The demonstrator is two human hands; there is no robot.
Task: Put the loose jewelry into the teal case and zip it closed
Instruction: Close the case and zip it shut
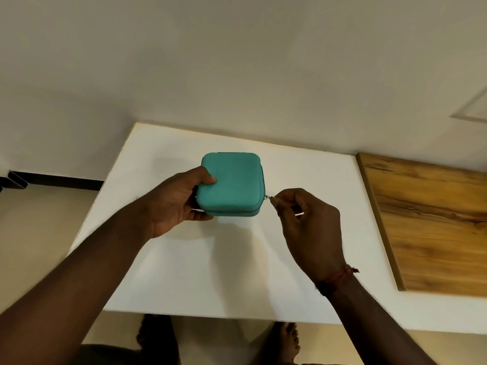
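A square teal case [231, 183] with rounded corners and a soft, matte, fabric-like skin sits lid-down on a white table [216, 272], near the middle of the board's far half. The lid lies flat on the base, and a thin seam runs along the near and right edges where the two halves meet. At the near right corner a small silver zipper pull [267, 198] juts out from the seam.

The left hand [175, 204] cups the case's left side, thumb pressed flat on the lid, fingers curled under the near left corner, forearm angling in from the lower left. The right hand [308, 222] comes in from the lower right with its fingers bunched, thumb and forefinger pinched tight on the zipper pull just beside the case's corner. A reddish thread band [338, 279] circles the right wrist.

The table is smooth and unglossed, with a pale edge. Butted against its right side is a wooden board [432, 222] with dark streaked grain. Bare feet [287, 341] show below the table's near edge, on a beige floor.
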